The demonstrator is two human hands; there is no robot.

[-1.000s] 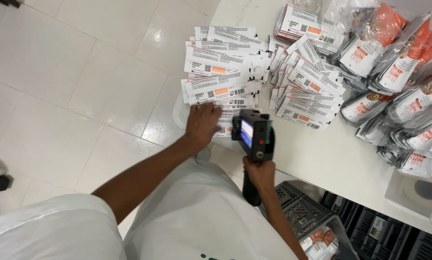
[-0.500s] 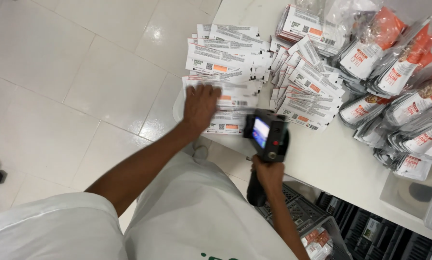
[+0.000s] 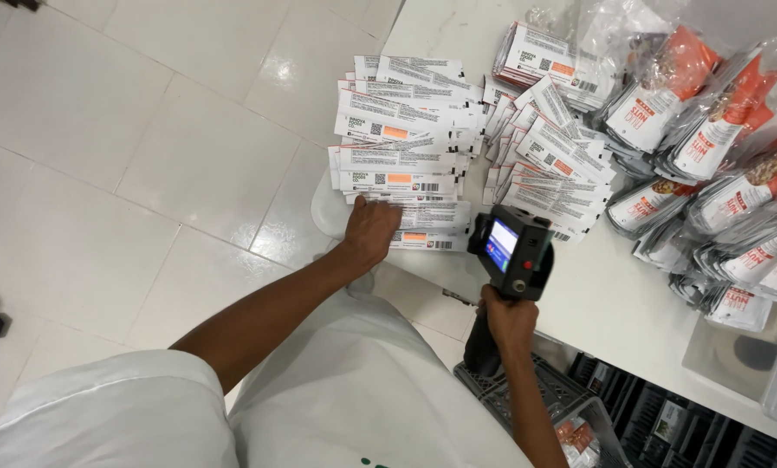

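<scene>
lower on the row than half a second before, the left hand pressed flat on white packets at the desk edge; right hand kept its grip closed around a handheld printer just beside them.

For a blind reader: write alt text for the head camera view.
A person's left hand presses on a row of overlapping white pouches at a white table's edge, while the right hand grips a black handheld device with a lit screen beside them. More pouches, orange and white, lie piled at the right.
</scene>
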